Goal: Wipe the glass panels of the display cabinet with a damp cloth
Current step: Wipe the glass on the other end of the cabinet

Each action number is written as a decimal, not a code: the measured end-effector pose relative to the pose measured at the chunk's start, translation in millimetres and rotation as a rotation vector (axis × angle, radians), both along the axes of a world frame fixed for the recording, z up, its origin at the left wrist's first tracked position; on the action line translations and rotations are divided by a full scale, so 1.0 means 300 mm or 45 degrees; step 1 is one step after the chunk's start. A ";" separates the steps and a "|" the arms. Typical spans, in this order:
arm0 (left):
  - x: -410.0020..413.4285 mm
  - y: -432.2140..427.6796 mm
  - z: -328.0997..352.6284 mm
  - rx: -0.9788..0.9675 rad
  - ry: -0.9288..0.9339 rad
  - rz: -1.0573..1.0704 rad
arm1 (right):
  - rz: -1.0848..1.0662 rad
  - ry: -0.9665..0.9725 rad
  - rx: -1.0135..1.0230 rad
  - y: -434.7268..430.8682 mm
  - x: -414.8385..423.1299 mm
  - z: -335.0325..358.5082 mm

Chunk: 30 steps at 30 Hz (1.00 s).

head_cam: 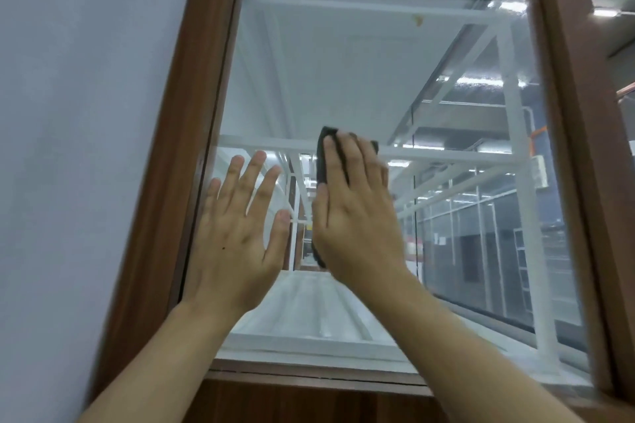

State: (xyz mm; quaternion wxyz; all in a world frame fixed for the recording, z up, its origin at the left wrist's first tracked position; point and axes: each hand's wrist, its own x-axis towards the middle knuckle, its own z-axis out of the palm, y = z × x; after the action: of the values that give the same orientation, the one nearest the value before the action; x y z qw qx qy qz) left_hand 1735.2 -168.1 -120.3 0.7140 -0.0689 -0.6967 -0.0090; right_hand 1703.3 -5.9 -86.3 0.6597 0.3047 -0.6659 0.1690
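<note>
A tall glass panel [360,55] fills the middle of the view, set in a brown wooden frame [171,154]. My right hand [357,216] lies flat on the glass near its centre, fingers straight, pressing a dark cloth [323,154] against the pane. The cloth shows above the fingertips and along the hand's left side; most of it is hidden under the palm. My left hand [237,237] rests open on the glass just to the left, fingers spread, close to the frame's left edge.
White shelves and white bars [515,161] show behind the glass. A small yellowish spot [417,19] sits high on the panel. A pale wall [86,113] lies left of the frame; the wooden bottom rail [309,378] runs below; a second frame post [577,148] stands right.
</note>
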 end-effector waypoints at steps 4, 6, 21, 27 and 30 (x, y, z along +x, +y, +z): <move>-0.003 -0.002 0.000 0.000 0.003 0.009 | -0.085 0.095 0.260 0.141 -0.029 -0.267; -0.004 0.000 0.000 0.002 -0.003 0.026 | -0.064 0.051 0.137 0.185 -0.059 -0.168; 0.090 -0.110 0.001 -0.029 -0.069 0.471 | -0.016 0.039 -0.026 0.054 -0.028 0.015; 0.093 -0.120 0.002 -0.038 -0.050 0.488 | -0.048 0.048 0.121 -0.080 0.021 -0.155; 0.096 -0.115 -0.001 -0.031 -0.057 0.477 | -0.078 0.081 0.193 0.033 -0.016 -0.189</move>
State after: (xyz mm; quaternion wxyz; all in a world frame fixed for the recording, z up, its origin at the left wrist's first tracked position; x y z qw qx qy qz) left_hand 1764.0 -202.7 -120.7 0.6868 0.0537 -0.7130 0.1308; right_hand 1698.5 4.1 -142.9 0.6604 0.3386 -0.6645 0.0881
